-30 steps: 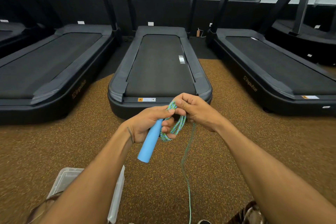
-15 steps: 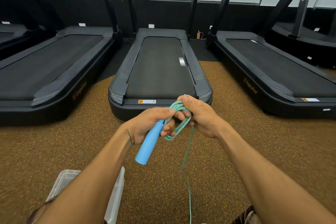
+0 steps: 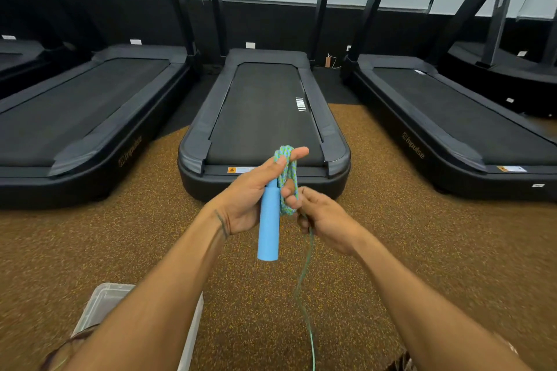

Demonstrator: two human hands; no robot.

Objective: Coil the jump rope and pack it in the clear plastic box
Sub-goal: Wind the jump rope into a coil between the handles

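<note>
Jump rope (image 3: 287,181) looped over left hand (image 3: 250,199), right hand (image 3: 324,217) pinching strand

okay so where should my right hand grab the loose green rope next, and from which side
Pinch the loose green braided rope just below the coil held with the light blue cylindrical handle in the left hand. Come from the right, where the right hand already is: the strand hangs straight down there, free, so it probably feeds upward cleanly.

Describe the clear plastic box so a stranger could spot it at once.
Start at the middle treadmill and come straight back over the speckled brown floor to the bottom left corner. The clear plastic box sits there, partly hidden by the left forearm. It alone is see-through.
</note>
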